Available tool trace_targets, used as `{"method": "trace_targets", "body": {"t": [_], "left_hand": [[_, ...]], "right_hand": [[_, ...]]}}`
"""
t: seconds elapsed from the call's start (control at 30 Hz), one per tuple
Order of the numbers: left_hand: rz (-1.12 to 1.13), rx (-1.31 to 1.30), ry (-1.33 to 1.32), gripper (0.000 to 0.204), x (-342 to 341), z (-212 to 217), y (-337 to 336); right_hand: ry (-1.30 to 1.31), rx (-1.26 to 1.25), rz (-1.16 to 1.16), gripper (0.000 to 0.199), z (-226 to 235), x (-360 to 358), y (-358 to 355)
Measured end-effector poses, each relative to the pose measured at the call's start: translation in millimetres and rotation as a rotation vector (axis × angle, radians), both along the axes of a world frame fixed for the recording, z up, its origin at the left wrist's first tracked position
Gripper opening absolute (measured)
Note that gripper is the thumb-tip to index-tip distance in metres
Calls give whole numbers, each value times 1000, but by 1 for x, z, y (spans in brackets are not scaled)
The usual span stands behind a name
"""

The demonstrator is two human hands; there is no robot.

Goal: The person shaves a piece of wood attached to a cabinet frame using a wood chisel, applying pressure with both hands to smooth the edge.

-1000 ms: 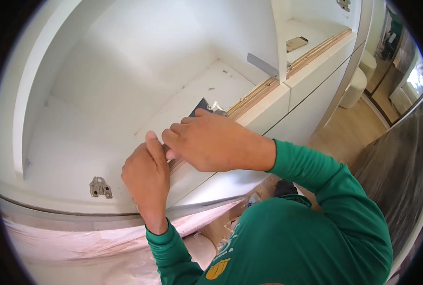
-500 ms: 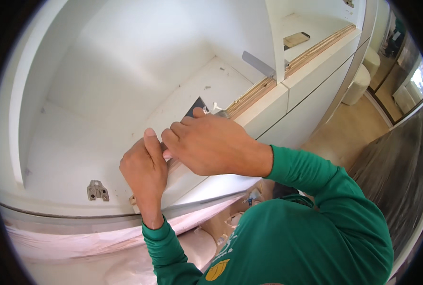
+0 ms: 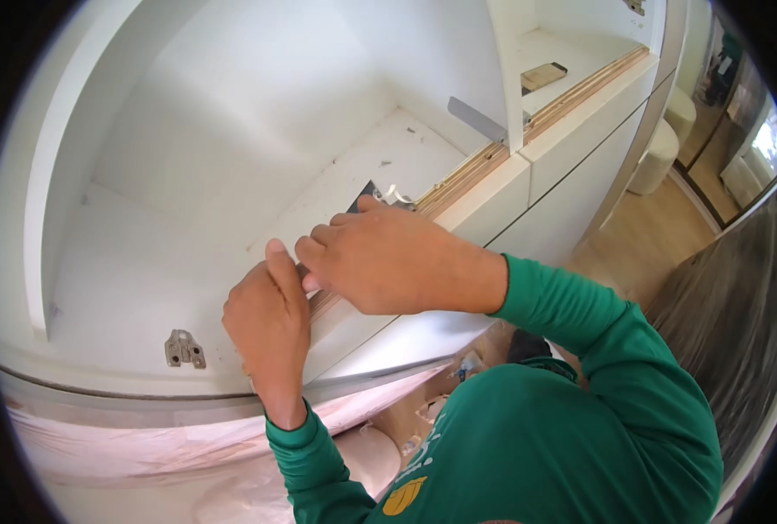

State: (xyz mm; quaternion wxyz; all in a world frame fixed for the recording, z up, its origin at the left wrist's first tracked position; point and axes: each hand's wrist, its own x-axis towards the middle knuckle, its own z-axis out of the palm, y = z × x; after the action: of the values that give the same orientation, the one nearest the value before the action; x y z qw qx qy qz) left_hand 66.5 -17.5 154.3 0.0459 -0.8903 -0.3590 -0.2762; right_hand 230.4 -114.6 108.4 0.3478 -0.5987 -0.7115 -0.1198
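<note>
My left hand (image 3: 270, 327) and my right hand (image 3: 388, 258) lie close together over the front edge of a white cabinet (image 3: 340, 345). The fingers of both are curled round something along that edge, mostly hidden under them; a dark bit shows between the hands. Past my right knuckles sticks out a flat, dark, pointed piece (image 3: 364, 196). Beside it sits a curled white strip (image 3: 394, 194). A rough brown wooden strip (image 3: 462, 185) runs along the edge from my right hand toward the far right.
A metal hinge plate (image 3: 185, 348) lies on the cabinet floor at the left. A grey flat blade-like piece (image 3: 476, 120) stands near the divider (image 3: 509, 79). In the right compartment is a tan, dark-ended flat object (image 3: 544, 77). Pinkish plastic sheeting (image 3: 144, 450) hangs below.
The view has shifted slightly. Both hands keep nearly the same place and grip, and the dark pointed piece shows a little less beyond my right hand.
</note>
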Motion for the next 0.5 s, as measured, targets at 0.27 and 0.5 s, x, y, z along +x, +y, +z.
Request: {"method": "trace_targets", "body": {"t": [0.27,0.5], "left_hand": [[30,19,-26,67,10,-12,-2],[-175,-75,-56,59,10,-11,7]], "right_hand": [[-10,55,-24,29,-6,4,-7],[-61,139,-87,30,-11,1,-9]]}}
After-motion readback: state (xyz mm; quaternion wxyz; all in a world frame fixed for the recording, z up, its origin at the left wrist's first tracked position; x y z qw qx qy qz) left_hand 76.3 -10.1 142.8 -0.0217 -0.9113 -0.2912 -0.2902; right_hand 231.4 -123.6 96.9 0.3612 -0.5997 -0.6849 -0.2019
